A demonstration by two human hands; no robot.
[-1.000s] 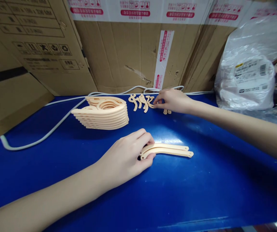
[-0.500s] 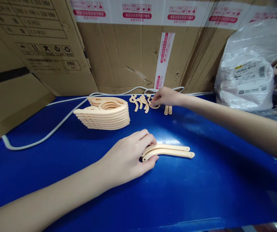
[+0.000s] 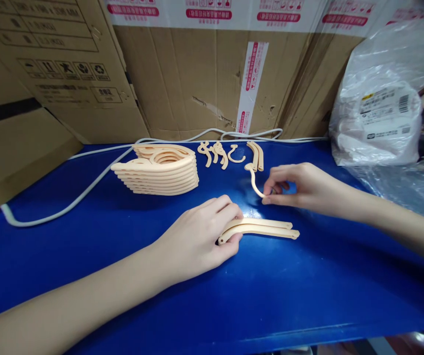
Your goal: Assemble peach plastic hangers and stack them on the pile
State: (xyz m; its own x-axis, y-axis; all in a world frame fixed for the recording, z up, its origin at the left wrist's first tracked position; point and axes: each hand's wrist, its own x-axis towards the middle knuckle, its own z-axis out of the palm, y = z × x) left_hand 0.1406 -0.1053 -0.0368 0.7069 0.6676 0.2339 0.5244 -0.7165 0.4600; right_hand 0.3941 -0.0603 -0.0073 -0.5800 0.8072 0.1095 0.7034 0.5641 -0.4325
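Note:
My left hand point(image 3: 200, 239) is closed round the curved ends of two cream plastic hanger arms point(image 3: 267, 229), which lie side by side on the blue table. Between the thumb and fingers of my right hand point(image 3: 289, 186) is a cream hanger hook point(image 3: 254, 181), pinched by its curved end above the table. Behind it lies another pair of hanger arms point(image 3: 256, 155). One loose hook point(image 3: 237, 155) and a small group of hooks point(image 3: 214, 154) rest farther left. At the back left stands a neat stack of cream hanger pieces point(image 3: 158, 172).
Cardboard boxes point(image 3: 193, 74) wall off the far side of the blue table point(image 3: 271, 296). A white cable point(image 3: 67, 213) runs along the back and loops down on the left. Plastic-wrapped goods point(image 3: 378, 123) bulge at the back right.
My right hand has come from the hooks toward me and to the right, now carrying one hook. My left hand keeps its hold on the two hanger arms.

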